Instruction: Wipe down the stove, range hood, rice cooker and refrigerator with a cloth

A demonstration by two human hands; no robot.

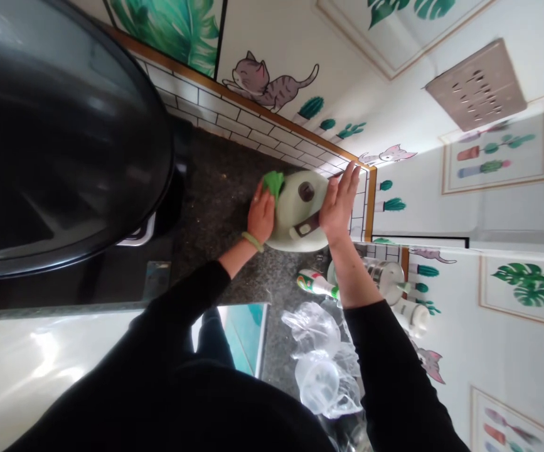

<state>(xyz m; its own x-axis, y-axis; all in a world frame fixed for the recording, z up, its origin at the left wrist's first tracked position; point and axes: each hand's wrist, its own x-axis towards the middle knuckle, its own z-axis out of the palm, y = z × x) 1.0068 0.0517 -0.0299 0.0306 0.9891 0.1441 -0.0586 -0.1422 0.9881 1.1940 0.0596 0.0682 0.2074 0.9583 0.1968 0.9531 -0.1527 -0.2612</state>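
Cat and cactus decals (262, 85) run along a white-tiled kitchen wall (219, 116) above a speckled dark stone counter (215, 201). At far left, a large black glossy appliance (59, 138) fills the frame's edge. Next to it, the person's left hand (261, 213), wearing a pale green bangle (251, 242), is curled around a green cloth (273, 184), pressing it onto a pale green rounded object (295, 213) that rests on the counter. The object has a dark round opening and a dark handle, and is possibly a lid, though the wide-angle view makes that hard to confirm. The right hand (340, 202) stands open, fingers spread against the object's far side. Below it lie a red-and-green-marked bottle (316, 282), crumpled clear plastic bags (321, 358) and a steel canister (384, 279).
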